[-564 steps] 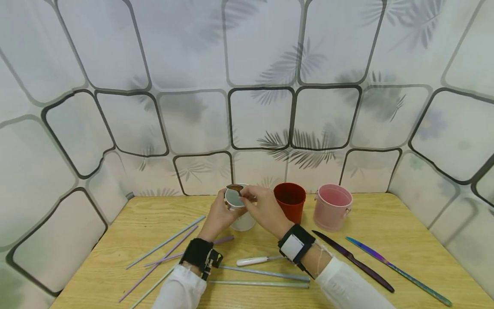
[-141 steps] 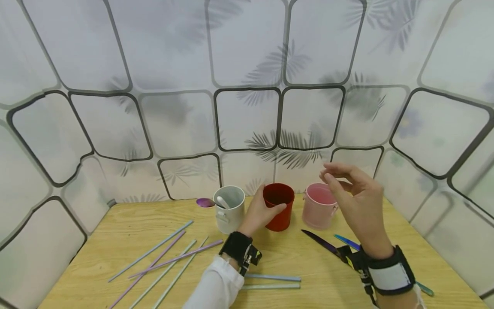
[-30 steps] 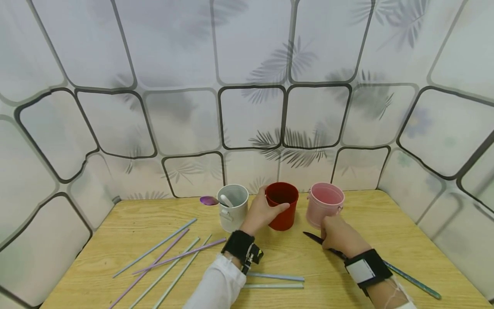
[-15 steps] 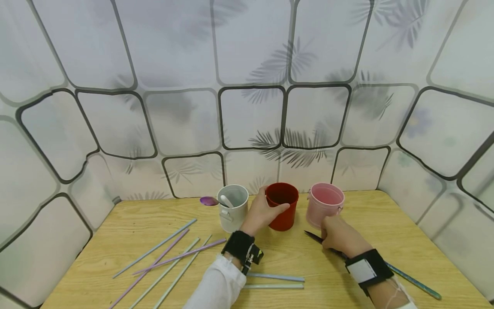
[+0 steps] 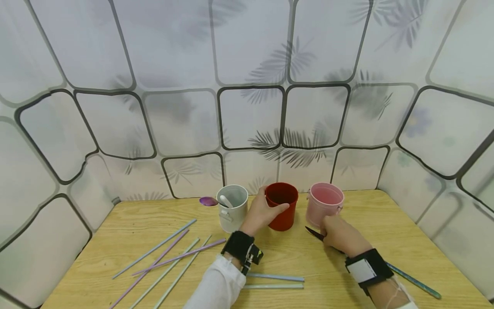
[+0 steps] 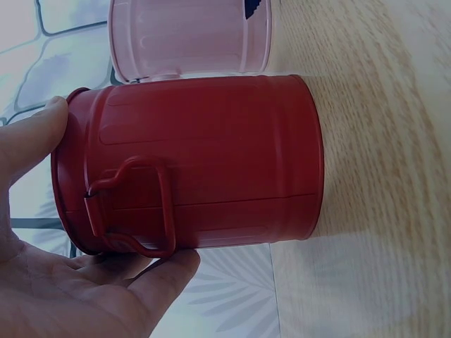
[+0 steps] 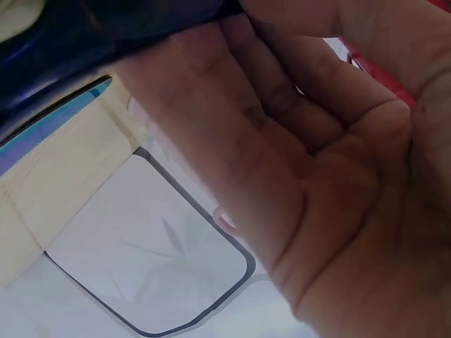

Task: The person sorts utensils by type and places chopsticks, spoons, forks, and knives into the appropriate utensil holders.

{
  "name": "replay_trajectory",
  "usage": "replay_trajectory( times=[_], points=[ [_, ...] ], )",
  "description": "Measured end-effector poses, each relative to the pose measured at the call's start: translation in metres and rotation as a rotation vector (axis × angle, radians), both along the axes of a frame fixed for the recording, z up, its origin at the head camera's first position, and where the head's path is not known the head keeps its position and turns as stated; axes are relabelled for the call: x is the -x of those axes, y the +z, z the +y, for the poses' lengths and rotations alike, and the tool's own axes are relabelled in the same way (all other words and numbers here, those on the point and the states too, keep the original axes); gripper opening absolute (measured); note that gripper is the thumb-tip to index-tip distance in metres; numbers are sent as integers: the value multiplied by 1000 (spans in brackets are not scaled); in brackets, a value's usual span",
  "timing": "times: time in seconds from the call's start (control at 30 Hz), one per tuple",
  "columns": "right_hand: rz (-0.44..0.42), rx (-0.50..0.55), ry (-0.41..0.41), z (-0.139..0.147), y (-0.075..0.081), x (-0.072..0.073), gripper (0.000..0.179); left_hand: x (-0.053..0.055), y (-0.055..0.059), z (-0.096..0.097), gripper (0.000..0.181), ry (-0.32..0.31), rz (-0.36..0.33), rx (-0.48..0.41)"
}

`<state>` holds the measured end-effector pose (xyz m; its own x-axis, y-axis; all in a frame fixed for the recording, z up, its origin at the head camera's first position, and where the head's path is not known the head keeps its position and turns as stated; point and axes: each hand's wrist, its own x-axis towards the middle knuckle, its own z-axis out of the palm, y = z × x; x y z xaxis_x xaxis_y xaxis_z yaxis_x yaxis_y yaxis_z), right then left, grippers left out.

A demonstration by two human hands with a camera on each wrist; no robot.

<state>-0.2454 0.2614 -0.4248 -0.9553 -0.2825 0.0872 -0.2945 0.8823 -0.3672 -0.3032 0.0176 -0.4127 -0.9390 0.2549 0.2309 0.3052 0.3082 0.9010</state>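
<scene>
Clamping fingers of left hand (image 5: pixel 263 213) on red bucket (image 5: pixel 282 219), upright on worktop (image 5: pixel 278 255), and of right hand (image 5: pixel 341 235) on dark knife (image 5: pixel 314 233), newly raised at the tip near pink bucket (image 5: pixel 323 212), apparently beginning a lift.

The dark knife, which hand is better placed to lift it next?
Probably the right hand: its fingers grip the dark knife, while the left hand is farther away and busy holding the red bucket.
</scene>
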Motion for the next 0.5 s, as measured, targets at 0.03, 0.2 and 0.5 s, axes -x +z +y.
replay_trajectory(
  times=[0.03,0.2,0.5],
  points=[
    [12,-8,0,0,0,0,43,0,0,0,77,1,1,0],
    [70,-41,-2,-2,-2,-1,40,0,1,0,77,3,-9,1],
    [68,-48,5,-4,-2,0,37,0,1,-1,77,7,-10,5]
  ],
)
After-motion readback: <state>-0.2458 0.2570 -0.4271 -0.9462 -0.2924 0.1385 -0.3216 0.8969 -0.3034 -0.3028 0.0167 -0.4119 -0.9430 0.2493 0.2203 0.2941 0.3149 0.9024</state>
